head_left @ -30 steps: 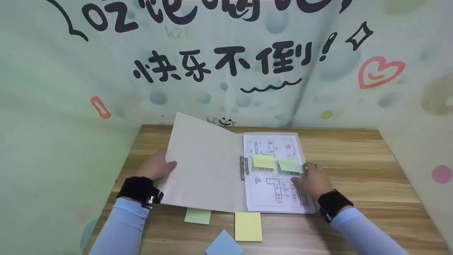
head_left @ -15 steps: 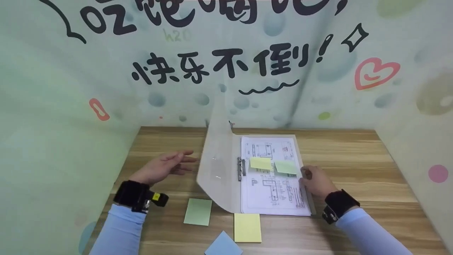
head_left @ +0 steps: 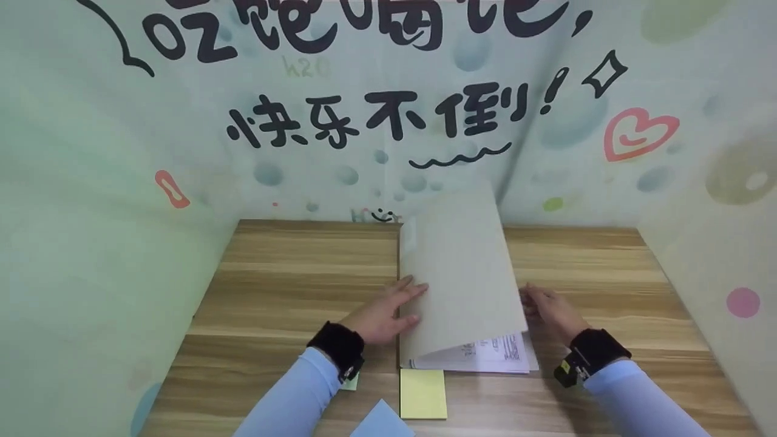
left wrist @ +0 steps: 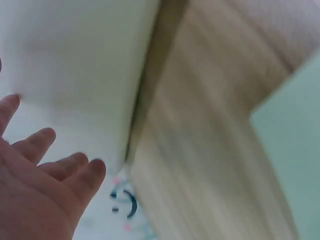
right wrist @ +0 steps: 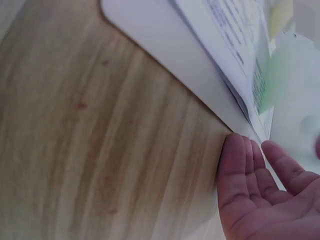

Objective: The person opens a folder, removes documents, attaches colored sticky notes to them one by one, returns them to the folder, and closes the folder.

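Observation:
A pale folder (head_left: 461,273) lies on the wooden table, its front cover tilted over the printed sheets (head_left: 498,358) and most of the way down. My left hand (head_left: 382,312) has its fingers spread, fingertips at the cover beside the spine. At the folder's right edge is my right hand (head_left: 552,312); in the right wrist view its fairly straight fingertips meet the border of the back cover (right wrist: 165,50), thumb apart. On the sheets, a green sticky note (right wrist: 275,80) and a yellow sticky note (right wrist: 280,17) show blurred in that view.
In front of the folder lie a yellow note pad (head_left: 423,394) and a blue note (head_left: 383,420) turned cornerwise. A green note (left wrist: 295,145) is mostly hidden by my left wrist in the head view. A printed backdrop (head_left: 388,158) rises behind the table (head_left: 291,267).
The cover has swung from the left, past upright, over the sheets to the right. My left hand let go of its edge and moved right to the spine side. My right hand stays by the right edge.

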`<state>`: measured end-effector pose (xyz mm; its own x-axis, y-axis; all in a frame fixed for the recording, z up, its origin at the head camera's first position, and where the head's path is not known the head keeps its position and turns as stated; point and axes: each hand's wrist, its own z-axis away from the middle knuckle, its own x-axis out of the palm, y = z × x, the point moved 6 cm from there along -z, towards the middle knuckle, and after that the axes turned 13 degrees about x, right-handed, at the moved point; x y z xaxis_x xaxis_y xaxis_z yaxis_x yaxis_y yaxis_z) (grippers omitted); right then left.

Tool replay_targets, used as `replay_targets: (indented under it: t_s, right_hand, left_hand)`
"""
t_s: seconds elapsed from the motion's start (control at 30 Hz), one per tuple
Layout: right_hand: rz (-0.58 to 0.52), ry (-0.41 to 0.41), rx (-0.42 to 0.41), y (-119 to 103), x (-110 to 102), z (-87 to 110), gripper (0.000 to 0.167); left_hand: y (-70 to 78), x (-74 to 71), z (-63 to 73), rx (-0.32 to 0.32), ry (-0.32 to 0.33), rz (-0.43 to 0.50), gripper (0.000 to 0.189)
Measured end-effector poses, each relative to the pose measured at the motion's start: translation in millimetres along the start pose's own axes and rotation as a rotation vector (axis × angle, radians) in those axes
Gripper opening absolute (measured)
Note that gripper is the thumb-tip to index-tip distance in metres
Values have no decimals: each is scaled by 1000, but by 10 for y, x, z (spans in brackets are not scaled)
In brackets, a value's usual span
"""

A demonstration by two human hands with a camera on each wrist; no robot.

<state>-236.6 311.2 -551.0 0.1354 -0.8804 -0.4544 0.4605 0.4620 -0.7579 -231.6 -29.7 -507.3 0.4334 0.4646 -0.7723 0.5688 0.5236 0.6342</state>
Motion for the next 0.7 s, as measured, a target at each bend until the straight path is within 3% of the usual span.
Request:
replay_targets:
  t_s: [0.13,0.23,0.33,0.47,0.7]
  right_hand:
    - [-76,-108,0,28,-22,17,93]
    - [-67,-145,-18,16,-4,32,80]
    - [90,-90,-81,-29,35,54,70]
    - [337,34,-187,-101,113,92,72]
    - [501,153,-265,-180,204,129,62]
  left_hand:
    - [16,204,-117,9,-46,-145,56]
    - [24,293,-179,16,-64,-245,54]
    - [29,337,-209,12,-75,-311,53]
    - [29,348,-222,6,-85,-356,52]
    - [4,366,-239,17,-107,-421,51]
